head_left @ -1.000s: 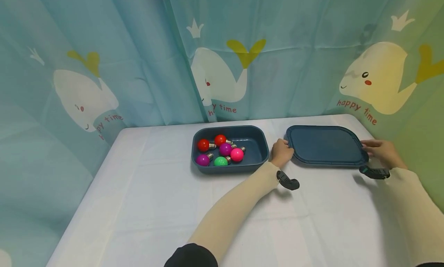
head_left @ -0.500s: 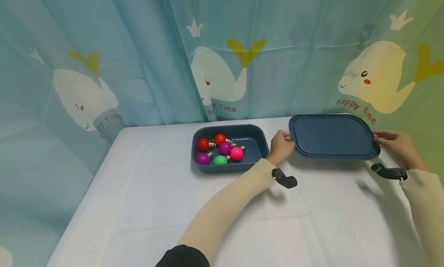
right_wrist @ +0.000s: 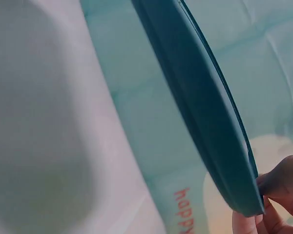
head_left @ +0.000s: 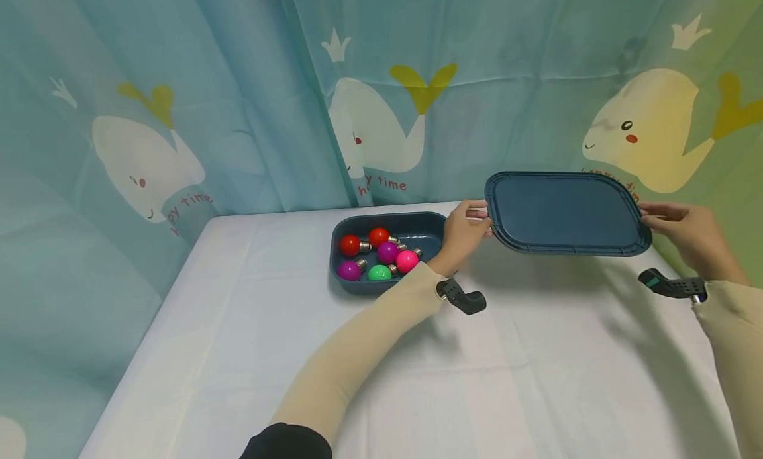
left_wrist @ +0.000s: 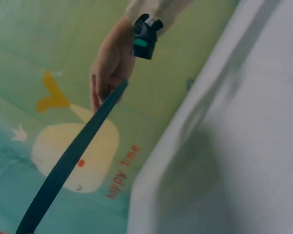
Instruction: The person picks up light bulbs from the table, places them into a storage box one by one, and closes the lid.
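Observation:
A dark blue, flat lid [head_left: 566, 214] with rounded ends is held in the air above the table's right half. My left hand [head_left: 461, 234] pinches its left end, and my right hand [head_left: 691, 237] grips its right end. The wrist views show the lid edge-on, with the right thumb and fingers [right_wrist: 283, 183] on opposite faces of its rim. Left of the lid, a matching dark blue box [head_left: 429, 225] stands on the table, its right end partly behind my left hand. In it lie several coloured light bulbs [head_left: 387, 252]: red, purple, pink and green, with metal screw bases.
A white cloth covers the table [head_left: 268, 326]. Behind and at both sides hangs a light blue-green curtain [head_left: 256, 95] printed with whales, close to the table's back edge. The lid and my arms cast shadows on the cloth at the right.
Both hands have lifted the lid off the table. It has risen and lately shifted a little left, and my left hand now overlaps the box's right end. The bulbs stay put.

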Action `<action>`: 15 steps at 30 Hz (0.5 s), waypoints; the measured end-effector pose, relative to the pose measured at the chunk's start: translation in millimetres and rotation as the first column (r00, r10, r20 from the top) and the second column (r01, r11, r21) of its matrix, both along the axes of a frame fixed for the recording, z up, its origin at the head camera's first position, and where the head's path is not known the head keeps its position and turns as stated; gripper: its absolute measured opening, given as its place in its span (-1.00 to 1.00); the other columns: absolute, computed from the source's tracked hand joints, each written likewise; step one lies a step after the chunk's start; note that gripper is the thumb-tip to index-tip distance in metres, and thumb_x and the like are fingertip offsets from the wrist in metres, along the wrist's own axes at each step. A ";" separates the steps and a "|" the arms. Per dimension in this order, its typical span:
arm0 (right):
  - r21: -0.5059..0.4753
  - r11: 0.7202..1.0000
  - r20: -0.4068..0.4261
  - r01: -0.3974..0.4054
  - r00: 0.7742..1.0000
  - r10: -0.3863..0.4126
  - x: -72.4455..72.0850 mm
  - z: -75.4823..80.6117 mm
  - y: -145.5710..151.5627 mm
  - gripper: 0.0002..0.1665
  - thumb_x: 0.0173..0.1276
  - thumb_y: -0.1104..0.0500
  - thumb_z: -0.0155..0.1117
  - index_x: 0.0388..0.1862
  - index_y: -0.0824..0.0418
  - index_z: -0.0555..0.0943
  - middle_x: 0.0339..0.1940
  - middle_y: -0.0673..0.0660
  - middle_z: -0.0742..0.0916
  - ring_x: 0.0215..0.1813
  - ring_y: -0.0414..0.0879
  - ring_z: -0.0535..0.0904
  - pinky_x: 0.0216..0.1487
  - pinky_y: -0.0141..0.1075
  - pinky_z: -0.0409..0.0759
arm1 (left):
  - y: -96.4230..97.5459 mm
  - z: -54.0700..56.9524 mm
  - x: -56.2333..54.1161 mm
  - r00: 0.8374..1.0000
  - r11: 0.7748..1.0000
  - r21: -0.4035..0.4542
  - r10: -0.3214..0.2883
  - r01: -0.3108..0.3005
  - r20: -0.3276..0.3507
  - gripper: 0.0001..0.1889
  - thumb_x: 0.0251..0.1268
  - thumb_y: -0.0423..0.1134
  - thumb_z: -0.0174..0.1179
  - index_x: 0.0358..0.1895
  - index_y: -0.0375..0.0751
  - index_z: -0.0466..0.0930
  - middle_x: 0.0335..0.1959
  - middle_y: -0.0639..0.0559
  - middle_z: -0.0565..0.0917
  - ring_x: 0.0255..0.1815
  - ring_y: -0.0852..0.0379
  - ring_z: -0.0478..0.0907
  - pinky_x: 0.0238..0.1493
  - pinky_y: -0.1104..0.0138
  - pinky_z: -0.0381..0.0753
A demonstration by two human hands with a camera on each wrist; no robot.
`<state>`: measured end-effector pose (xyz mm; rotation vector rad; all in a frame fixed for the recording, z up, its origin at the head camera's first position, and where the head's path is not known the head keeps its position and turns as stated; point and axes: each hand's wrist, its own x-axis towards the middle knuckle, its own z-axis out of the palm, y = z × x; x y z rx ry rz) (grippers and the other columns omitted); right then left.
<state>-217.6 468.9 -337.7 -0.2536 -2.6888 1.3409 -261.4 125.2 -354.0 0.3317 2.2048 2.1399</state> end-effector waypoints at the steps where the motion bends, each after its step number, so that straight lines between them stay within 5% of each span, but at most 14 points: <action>1: 0.019 1.000 -0.002 -0.001 1.000 0.001 0.1 2.0 -3.0 -0.81 0.34 -0.04 0.16 -0.28 -0.47 0.54 -0.47 -0.62 0.53 -0.35 -0.66 0.41 -0.37 -0.73 0.37 | -3.3 1.8 -0.5 1.000 1.000 0.016 0.000 0.000 0.001 -0.67 0.24 -0.48 0.12 0.08 -0.30 0.51 -0.11 -0.24 0.60 -0.13 -0.10 0.64 -0.28 0.39 0.70; 5: 0.051 0.999 -0.005 0.000 1.000 0.001 -1.0 7.9 -15.1 -0.80 0.32 -0.11 0.16 -0.10 -0.42 0.55 -0.46 -0.65 0.51 -0.30 -0.71 0.37 -0.19 -0.70 0.38 | -18.1 6.8 -3.2 1.000 0.999 0.051 -0.012 0.013 -0.018 -0.67 0.27 -0.51 0.07 0.10 -0.28 0.51 -0.10 -0.25 0.58 -0.09 -0.13 0.62 -0.17 0.29 0.71; 9: -0.006 1.000 -0.025 -0.022 0.999 0.021 -3.1 13.2 -27.1 -0.82 0.32 -0.06 0.19 -0.20 -0.44 0.56 -0.45 -0.64 0.54 -0.26 -0.70 0.36 -0.18 -0.72 0.39 | -33.2 7.4 -8.8 0.990 1.000 -0.005 -0.019 0.019 -0.139 -0.67 0.22 -0.52 0.13 0.05 -0.26 0.56 -0.11 -0.23 0.59 -0.05 -0.06 0.61 -0.11 0.30 0.69; 15: 0.027 0.997 -0.057 -0.068 0.996 0.069 -4.5 24.9 -44.2 -0.71 0.31 -0.05 0.20 0.01 -0.28 0.61 -0.38 -0.64 0.55 -0.18 -0.61 0.35 -0.29 -0.73 0.32 | -59.7 11.2 -16.8 0.914 0.988 -0.149 -0.017 -0.048 -0.405 -0.74 0.14 -0.44 0.26 -0.07 -0.24 0.65 -0.20 -0.15 0.67 -0.13 0.06 0.63 -0.13 0.55 0.62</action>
